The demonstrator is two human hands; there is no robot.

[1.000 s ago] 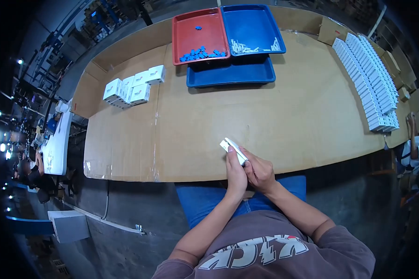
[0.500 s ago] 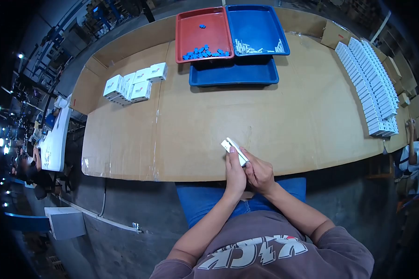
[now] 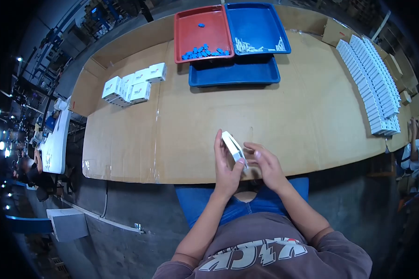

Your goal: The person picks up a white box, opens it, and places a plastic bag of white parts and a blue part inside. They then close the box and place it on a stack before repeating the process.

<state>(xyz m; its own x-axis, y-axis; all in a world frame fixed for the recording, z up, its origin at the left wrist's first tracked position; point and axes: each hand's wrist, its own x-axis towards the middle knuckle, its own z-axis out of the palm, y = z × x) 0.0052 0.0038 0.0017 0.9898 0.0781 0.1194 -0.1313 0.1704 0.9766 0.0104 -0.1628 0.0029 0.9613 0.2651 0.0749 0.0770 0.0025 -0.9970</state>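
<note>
My left hand [image 3: 227, 176] is closed round a small white carton [image 3: 231, 143], thumb on its near end and fingers along its left side. A dark gap shows along the carton's long side. Just to the right, my right hand [image 3: 269, 168] is off the carton, its fingers apart and curved toward it. Both hands are over the front edge of the cardboard-covered table [image 3: 200, 135].
White boxes [image 3: 139, 92] stand grouped at the left. Long rows of white cartons [image 3: 368, 90] line the right side. At the back are a red tray [image 3: 202, 35] with blue pieces, a blue tray [image 3: 256, 28] with white pieces, and a lower blue tray [image 3: 235, 74].
My right hand has let go of the carton and opened to the right. My left hand has shifted slightly left and keeps hold of the carton, which is now more upright.
</note>
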